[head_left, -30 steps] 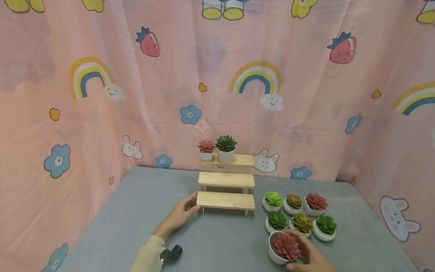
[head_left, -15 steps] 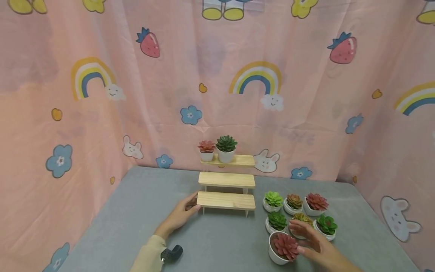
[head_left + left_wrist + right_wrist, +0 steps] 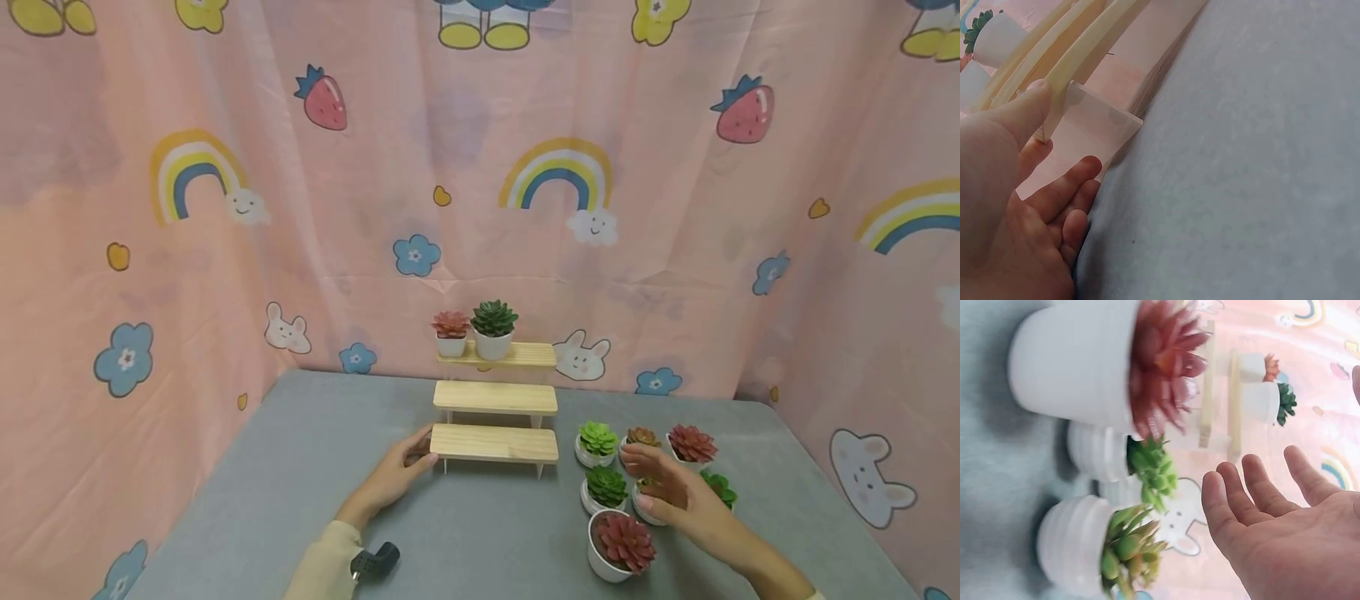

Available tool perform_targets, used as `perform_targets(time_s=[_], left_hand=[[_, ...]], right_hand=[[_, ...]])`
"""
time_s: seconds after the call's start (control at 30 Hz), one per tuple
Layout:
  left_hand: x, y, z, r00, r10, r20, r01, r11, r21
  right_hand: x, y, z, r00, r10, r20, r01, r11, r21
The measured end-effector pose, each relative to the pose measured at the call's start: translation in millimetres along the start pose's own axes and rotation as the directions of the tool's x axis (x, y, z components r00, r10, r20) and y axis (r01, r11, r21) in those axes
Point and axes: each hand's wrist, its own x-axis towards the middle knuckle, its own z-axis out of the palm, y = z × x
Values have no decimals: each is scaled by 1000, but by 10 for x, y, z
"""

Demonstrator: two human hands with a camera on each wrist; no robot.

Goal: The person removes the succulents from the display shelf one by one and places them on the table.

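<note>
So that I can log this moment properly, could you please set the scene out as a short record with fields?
Left hand: grips the left end of the lowest shelf
Right hand: fingers loosely extended, holding nothing
Top shelf: red plant at left, dark green plant beside it
Grey table: seven potted plants right of the shelves, some partly hidden
Front plant: red, in a white pot
Backdrop: pink printed curtain

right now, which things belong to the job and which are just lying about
Likely the job's:
wooden stand, pinched by left hand
pink plant and dark green plant on top
front red plant, near right hand
potted plants behind it

Just around:
pink curtain
grey table
dark wrist device
</note>
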Motion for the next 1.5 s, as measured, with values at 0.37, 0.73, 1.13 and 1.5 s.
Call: perform_targets(time_s=[0.37,0.73,1.13,1.5], left_hand=[[7,-9,7,1000,3,5,-2,1000,-6],[14,-9,-4,1000,-2,11,3,1000,-12],[-2,-6,-11,1000,5,9,-5,1000,-2],[-7,9,-12,1000,23,14,-23,1000,5]], right_hand=[[319,-197,18,999,-42,25,42,999,-26],[705,-291,115,995,-92,38,93,996,-7],[1049,-342,126,997,-67,32,68,998,-5],[1497,-374,195,999,-17,-41,19,999,49]])
